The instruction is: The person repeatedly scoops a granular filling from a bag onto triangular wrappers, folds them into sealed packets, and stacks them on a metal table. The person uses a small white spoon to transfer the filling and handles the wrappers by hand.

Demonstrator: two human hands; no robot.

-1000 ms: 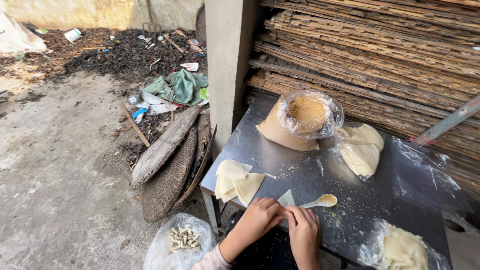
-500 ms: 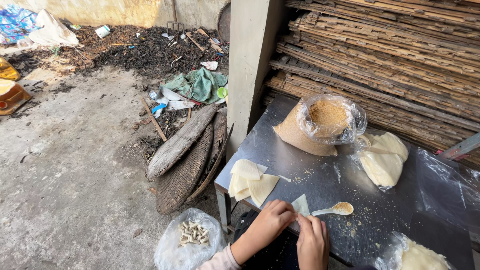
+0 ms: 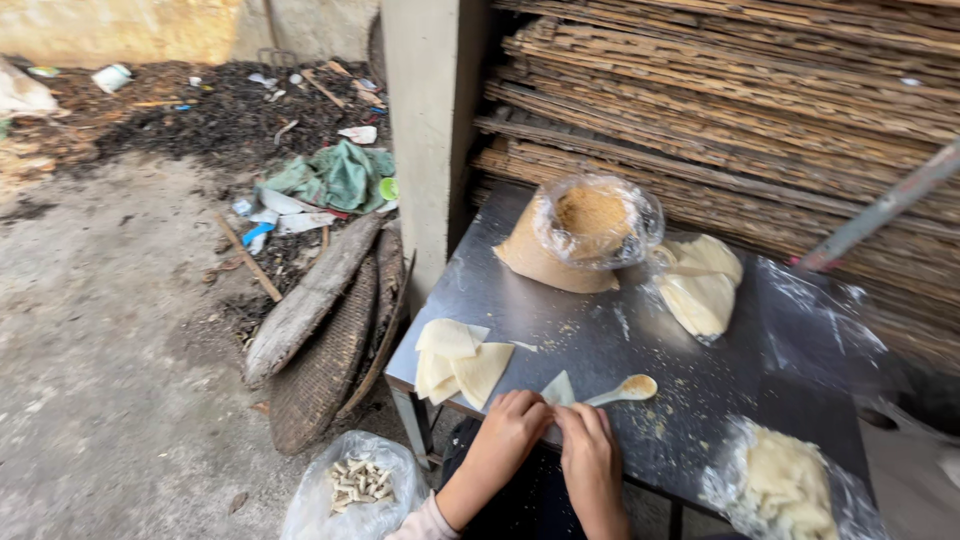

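At the bottom centre of the frame, the person's two hands meet at the near edge of a metal bench (image 3: 600,340). The left hand (image 3: 512,428) and the right hand (image 3: 590,455) lie side by side, knuckles up, fingers curled inward and pinching a small pale wrapper (image 3: 558,389), whose pointed corner sticks up just above the fingertips. Both hands are closed on this wrapper; what lies under the fingers cannot be seen.

Just right of the wrapper, a small pale spoon (image 3: 625,389) rests on the bench with brownish filling in its bowl, its handle pointing toward the hands. To the left of the hands, near the bench's left edge, lies a loose pile of triangular wrappers (image 3: 455,362). Toward the far end of the bench stands an open clear bag of brown crumbly filling (image 3: 585,232). Right of it, a plastic bag of pale sheets (image 3: 700,285) lies flat. At the lower right, another plastic bag with pale dough pieces (image 3: 785,485) sits at the bench's near corner. Crumbs are scattered over the metal surface.

Below the bench at lower left, a clear bag with small rolled pieces (image 3: 355,485) sits on the ground. A flat woven basket (image 3: 325,365) and a worn plank (image 3: 305,305) lean beside the bench. A concrete pillar (image 3: 430,130) rises behind, a stack of bamboo mats (image 3: 740,110) fills the upper right, and rubbish with a green cloth (image 3: 335,175) lies on the dirt at upper left.
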